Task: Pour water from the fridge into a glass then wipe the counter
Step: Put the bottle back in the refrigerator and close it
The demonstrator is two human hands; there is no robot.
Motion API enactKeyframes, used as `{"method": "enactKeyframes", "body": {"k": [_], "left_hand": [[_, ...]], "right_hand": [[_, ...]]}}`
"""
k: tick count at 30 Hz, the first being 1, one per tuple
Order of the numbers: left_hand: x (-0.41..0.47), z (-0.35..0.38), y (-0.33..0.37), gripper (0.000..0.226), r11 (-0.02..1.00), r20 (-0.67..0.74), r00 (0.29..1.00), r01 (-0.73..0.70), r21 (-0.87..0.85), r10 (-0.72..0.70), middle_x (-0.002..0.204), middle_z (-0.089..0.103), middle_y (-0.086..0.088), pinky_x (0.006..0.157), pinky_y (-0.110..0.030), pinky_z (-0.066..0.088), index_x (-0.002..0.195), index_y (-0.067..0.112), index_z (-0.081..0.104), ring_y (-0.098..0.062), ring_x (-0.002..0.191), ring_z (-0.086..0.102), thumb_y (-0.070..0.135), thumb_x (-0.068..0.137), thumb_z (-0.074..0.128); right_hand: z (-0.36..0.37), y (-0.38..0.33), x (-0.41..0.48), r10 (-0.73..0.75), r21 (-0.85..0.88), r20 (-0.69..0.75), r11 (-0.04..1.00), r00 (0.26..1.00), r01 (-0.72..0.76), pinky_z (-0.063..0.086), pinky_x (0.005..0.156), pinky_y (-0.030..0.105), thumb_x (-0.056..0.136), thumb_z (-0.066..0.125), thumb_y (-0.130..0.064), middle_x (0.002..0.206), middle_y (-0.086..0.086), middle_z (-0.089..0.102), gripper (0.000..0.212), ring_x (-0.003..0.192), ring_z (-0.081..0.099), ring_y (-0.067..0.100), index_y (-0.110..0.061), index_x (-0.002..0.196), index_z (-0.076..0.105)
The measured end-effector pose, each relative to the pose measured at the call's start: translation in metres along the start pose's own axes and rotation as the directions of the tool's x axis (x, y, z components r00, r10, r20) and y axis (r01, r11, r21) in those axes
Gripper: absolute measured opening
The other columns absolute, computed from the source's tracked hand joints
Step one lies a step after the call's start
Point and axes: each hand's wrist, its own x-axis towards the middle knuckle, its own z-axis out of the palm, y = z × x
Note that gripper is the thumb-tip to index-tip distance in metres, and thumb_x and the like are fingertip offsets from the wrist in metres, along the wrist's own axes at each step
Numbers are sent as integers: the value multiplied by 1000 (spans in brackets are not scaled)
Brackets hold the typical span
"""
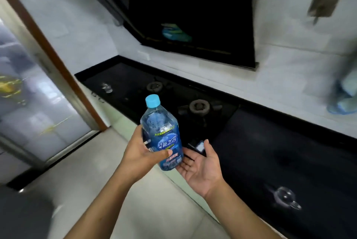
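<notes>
Dim indoor light; motion blur throughout, worst at edges; wide-angle bending; pale glare on left glass door (38,103).

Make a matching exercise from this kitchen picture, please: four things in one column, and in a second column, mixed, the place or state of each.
Things:
1. bottle
2. bottle cap
3. right hand
4. glass mug

Places or states:
A. palm up and open, just under the base of the bottle
B. light blue, closed on the neck
C. standing on the dark counter, to the right
D. gripped by the left hand, held above the floor

Pairs: 1-D, 2-B, 3-A, 4-C
</notes>
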Motion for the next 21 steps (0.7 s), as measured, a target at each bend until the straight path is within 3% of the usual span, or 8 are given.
{"method": "enactKeyframes", "body": {"k": [4,7,13,21], "left_hand": [[0,-97,-27,77,1000,-83,997,-1,28,3,115,66,9,73,-10,53,125,27,49,4,99,66,2,65,90],[-4,-166,-47,81,999,-168,985,33,25,-28,115,67,12,72,-10,54,128,28,48,7,97,66,8,63,92],[-19,-273,-82,83,994,-329,939,104,-18,-104,114,69,11,89,-35,59,128,30,51,-4,98,70,19,56,91],[-44,-388,-126,82,977,-593,779,194,-85,-206,115,70,14,92,-41,58,122,34,52,-7,104,70,25,51,92]], "right_hand": [[69,64,36,61,-65,71,996,996,-56,47,104,46,88,45,-70,122,31,64,89,120,59,40,8,128,57],[118,110,57,113,-111,113,989,987,-100,48,101,46,87,45,-72,125,32,62,92,121,59,41,9,128,57],[197,182,93,256,-231,193,950,947,-210,39,112,47,82,45,-76,129,33,59,99,125,56,42,10,129,57],[300,279,157,508,-429,230,819,830,-382,39,111,48,85,47,-73,131,34,57,95,128,53,42,11,128,58]]}}
